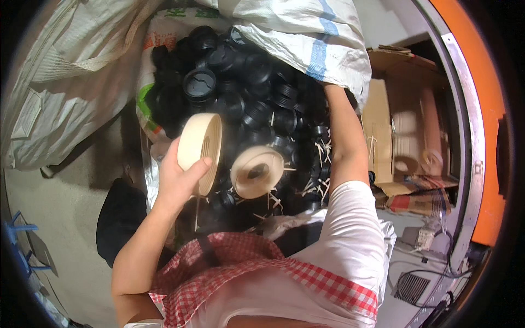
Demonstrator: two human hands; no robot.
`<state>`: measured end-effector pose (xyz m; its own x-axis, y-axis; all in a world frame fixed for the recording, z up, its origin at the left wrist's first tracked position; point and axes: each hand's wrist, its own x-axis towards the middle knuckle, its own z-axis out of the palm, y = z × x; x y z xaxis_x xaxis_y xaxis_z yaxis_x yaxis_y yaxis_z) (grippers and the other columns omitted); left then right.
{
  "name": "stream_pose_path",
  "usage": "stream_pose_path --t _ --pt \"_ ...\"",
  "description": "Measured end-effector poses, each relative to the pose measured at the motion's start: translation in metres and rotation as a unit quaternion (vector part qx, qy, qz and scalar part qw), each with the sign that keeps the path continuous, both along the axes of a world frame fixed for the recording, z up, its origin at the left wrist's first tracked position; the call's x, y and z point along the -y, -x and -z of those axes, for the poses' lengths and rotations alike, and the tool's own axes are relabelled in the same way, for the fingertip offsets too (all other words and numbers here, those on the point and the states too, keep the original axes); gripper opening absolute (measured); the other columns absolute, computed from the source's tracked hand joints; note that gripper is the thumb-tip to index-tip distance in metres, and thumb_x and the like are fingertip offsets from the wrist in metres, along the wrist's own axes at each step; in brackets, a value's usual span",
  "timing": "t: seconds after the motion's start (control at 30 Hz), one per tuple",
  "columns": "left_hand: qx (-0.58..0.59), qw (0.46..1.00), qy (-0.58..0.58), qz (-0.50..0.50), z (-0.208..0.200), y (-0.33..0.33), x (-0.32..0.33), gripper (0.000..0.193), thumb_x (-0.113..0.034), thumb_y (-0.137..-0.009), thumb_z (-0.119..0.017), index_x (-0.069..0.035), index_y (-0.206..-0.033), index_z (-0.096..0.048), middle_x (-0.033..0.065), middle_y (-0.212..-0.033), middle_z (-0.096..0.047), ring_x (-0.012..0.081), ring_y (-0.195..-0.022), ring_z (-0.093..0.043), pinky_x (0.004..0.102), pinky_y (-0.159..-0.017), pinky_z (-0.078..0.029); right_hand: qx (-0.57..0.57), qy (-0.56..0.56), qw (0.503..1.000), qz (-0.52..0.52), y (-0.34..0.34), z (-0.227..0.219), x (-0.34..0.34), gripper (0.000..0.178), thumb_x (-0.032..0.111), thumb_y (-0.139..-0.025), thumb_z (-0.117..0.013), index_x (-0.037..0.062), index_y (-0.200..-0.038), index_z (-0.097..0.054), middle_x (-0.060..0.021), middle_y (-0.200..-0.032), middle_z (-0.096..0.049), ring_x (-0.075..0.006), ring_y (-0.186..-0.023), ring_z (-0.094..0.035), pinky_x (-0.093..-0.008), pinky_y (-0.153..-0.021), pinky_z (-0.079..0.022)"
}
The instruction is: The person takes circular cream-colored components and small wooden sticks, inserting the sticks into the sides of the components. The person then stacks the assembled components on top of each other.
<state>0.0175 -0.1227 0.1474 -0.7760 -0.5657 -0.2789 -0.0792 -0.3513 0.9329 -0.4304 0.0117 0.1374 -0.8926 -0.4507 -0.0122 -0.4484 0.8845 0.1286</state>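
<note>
My left hand (178, 180) is closed round the rim of a cream round plastic cap (199, 150), thumb on its near side. The cap stands on edge above a heap of black round plastic caps (235, 104) in a sack. A second cream round plastic piece (243, 183), with a dark hole in its middle, lies on the heap just right of the held one. My right forearm (350, 142) reaches forward over the heap's right side. Its hand is hidden beneath the white sack flap (322, 49), so its fingers do not show.
Thin pale plastic sprues (322, 156) lie among the black caps. Another large white sack (71, 82) stands at the left. An open cardboard box (383, 131) is at the right, beside an orange machine frame (481, 136). Black cables (432, 287) run at lower right.
</note>
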Motion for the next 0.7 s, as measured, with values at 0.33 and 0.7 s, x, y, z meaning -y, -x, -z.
stream_pose_path --t 0.33,0.7 --pt "-0.047 0.998 0.048 0.0 -0.006 -0.002 0.001 0.051 -0.018 -0.075 -0.069 0.003 -0.118 -0.05 0.0115 -0.105 -0.061 0.0166 -0.095 -0.058 0.0289 -0.084 -0.045 0.049 0.082 0.993 0.075 -0.16 0.079 -0.146 0.074 0.037 -0.063 -0.072 0.0136 -0.126 -0.042 -0.0279 -0.12 -0.044 -0.0438 -0.109 -0.05 -0.045 -0.09 -0.045" --pt "-0.069 0.996 0.059 -0.01 0.006 -0.001 -0.008 0.06 -0.022 -0.072 -0.073 0.002 -0.122 -0.048 0.0115 -0.108 -0.06 0.0174 -0.096 -0.058 0.0297 -0.084 -0.045 0.217 0.055 0.972 -0.073 -0.235 0.048 -0.112 0.072 0.048 -0.073 -0.067 0.0069 -0.128 -0.047 -0.0221 -0.114 -0.058 -0.0348 -0.105 -0.057 -0.0386 -0.092 -0.044"
